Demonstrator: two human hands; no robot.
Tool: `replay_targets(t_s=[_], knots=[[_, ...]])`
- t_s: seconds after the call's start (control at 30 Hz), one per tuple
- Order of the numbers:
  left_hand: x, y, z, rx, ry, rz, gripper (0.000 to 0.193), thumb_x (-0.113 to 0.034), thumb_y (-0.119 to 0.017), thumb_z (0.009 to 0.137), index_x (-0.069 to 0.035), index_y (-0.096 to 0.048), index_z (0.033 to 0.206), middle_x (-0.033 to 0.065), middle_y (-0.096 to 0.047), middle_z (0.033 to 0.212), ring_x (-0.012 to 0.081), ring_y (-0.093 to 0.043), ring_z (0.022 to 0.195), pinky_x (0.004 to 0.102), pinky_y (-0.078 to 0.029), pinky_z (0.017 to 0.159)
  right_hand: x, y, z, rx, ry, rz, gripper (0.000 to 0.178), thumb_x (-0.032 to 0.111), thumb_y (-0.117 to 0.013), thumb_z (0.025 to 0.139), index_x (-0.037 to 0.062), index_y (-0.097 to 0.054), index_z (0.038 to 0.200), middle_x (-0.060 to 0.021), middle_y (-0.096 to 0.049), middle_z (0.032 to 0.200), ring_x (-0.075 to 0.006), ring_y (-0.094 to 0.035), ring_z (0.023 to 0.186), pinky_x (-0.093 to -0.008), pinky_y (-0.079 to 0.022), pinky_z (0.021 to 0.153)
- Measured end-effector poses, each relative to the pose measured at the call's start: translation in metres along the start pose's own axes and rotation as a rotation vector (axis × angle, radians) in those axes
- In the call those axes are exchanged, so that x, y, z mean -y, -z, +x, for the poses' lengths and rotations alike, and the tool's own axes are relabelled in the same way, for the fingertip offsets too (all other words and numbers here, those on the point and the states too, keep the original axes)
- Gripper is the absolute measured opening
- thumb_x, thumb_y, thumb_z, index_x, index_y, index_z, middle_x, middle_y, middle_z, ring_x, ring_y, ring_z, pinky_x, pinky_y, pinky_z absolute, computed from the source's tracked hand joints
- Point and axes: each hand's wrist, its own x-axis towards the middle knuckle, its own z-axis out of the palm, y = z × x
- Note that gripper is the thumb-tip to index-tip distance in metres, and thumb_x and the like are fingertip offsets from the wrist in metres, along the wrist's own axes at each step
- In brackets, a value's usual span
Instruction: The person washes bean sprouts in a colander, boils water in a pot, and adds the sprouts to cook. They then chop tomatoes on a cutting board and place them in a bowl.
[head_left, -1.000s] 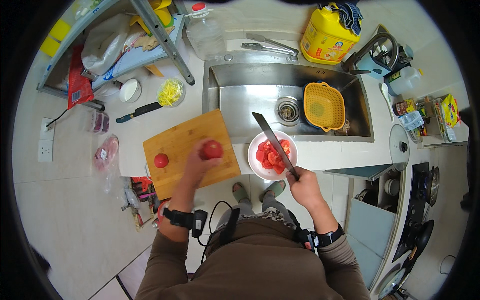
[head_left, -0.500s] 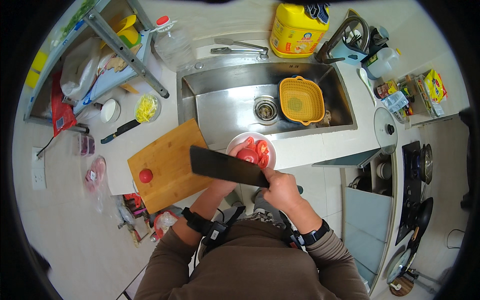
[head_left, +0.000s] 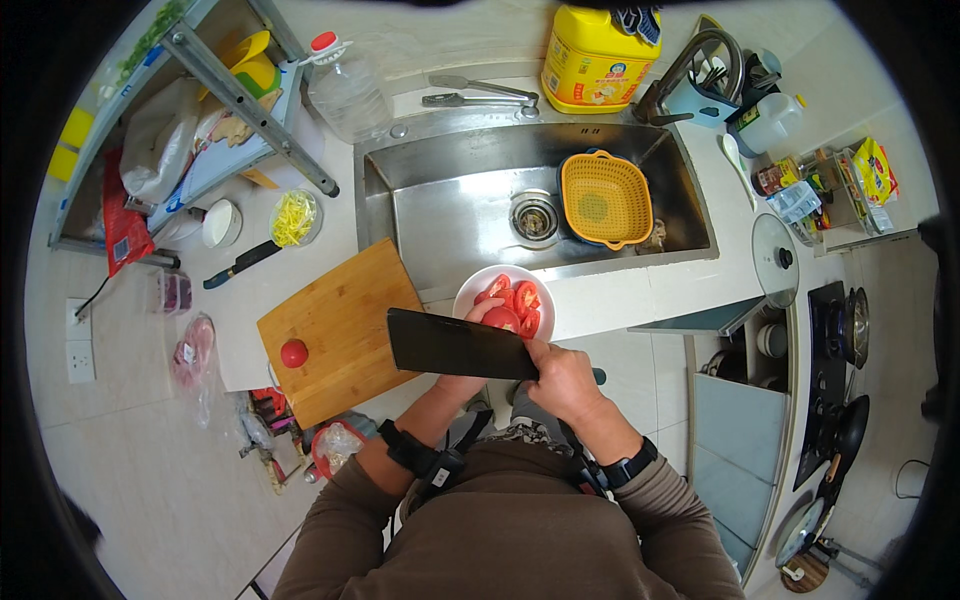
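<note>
My right hand (head_left: 567,381) is wrapped round the handle of a cleaver (head_left: 455,343), its broad dark blade pointing left. Behind the blade, my left hand (head_left: 480,311) shows only in part; its fingers hold a cut tomato (head_left: 502,319) at the near side of a white bowl (head_left: 548,313). Several red tomato wedges (head_left: 526,297) lie in that bowl, which stands at the counter's front edge. To the left is a wooden cutting board (head_left: 345,325), with a small red tomato piece (head_left: 293,353) on its left part.
Beyond the bowl is a steel sink (head_left: 450,215) with a yellow basket (head_left: 606,200) in it. A knife (head_left: 242,264) lies beside a bowl of yellow shreds (head_left: 296,218). The board overhangs the counter's front edge. A glass lid (head_left: 775,260) stands at the right.
The cleaver blade has shifted slightly right and down, with its broad face turned more into view. My left hand and the tomato have moved a little right and nearer, partly behind the blade.
</note>
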Motion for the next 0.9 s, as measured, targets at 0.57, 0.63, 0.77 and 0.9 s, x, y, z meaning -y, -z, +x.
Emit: replay_targets(t_s=[0.57, 0.63, 0.77, 0.9], knots=[[-0.002, 0.006, -0.002, 0.054, 0.221, -0.523, 0.03, -0.007, -0.054, 0.084, -0.005, -0.053, 0.114, 0.0023, -0.056, 0.096, 0.0101, -0.053, 0.086, 0.0238, -0.044, 0.077, -0.01, -0.009, -0.003, 0.053, -0.049, 0.032, 0.027, 0.009, -0.061, 0.062, 0.0044, -0.057, 0.088, -0.017, -0.062, 0.075, -0.0358, -0.06, 0.069, -0.0424, -0.049, 0.063], [-0.005, 0.005, -0.004, -0.002, 0.262, -0.562, 0.029, -0.008, -0.053, 0.084, -0.005, -0.053, 0.113, 0.0024, -0.057, 0.088, 0.01, -0.053, 0.077, 0.0235, -0.045, 0.068, -0.015, -0.009, -0.004, 0.045, -0.06, 0.061, 0.028, 0.008, -0.06, 0.062, 0.0049, -0.057, 0.089, -0.0172, -0.062, 0.075, -0.0358, -0.06, 0.07, -0.0424, -0.049, 0.063], [-0.005, 0.017, -0.002, 0.043, 0.486, -0.799, 0.029, -0.015, -0.053, 0.087, -0.007, -0.053, 0.114, 0.0013, -0.058, 0.09, 0.0091, -0.053, 0.074, 0.0239, -0.044, 0.063, -0.023, -0.008, -0.005, 0.062, -0.097, 0.008, 0.021, 0.009, -0.056, 0.064, 0.0041, -0.057, 0.084, -0.0169, -0.062, 0.073, -0.0342, -0.061, 0.068, -0.0428, -0.049, 0.061], [-0.003, 0.017, -0.001, 0.216, 0.479, -0.805, 0.029, -0.018, -0.052, 0.088, -0.007, -0.053, 0.114, 0.0004, -0.059, 0.089, 0.0079, -0.053, 0.072, 0.0228, -0.04, 0.056, -0.019, -0.016, -0.003, 0.014, -0.081, 0.063, 0.022, 0.008, -0.057, 0.065, 0.0047, -0.059, 0.086, -0.0182, -0.062, 0.071, -0.036, -0.06, 0.069, -0.0434, -0.049, 0.063]])
